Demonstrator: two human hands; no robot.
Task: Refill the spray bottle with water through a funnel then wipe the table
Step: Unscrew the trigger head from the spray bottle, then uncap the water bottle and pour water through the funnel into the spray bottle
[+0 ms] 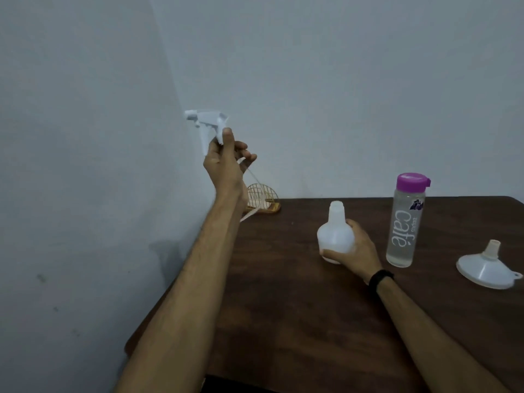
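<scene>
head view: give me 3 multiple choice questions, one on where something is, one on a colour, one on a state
1. Where is the funnel?
A. in the spray bottle's neck
B. on the table, right of the water bottle
C. in the left hand

2. What colour is the water bottle cap?
A. purple
B. green
C. white

3. What state is the spray bottle?
A. capped
B. tipped over
C. open, trigger head removed

Answers: 1 B, it rests wide end down on the table. 2 A, the lid is purple. 3 C, the left hand holds the trigger head aloft while the right hand grips the bottle.
</scene>
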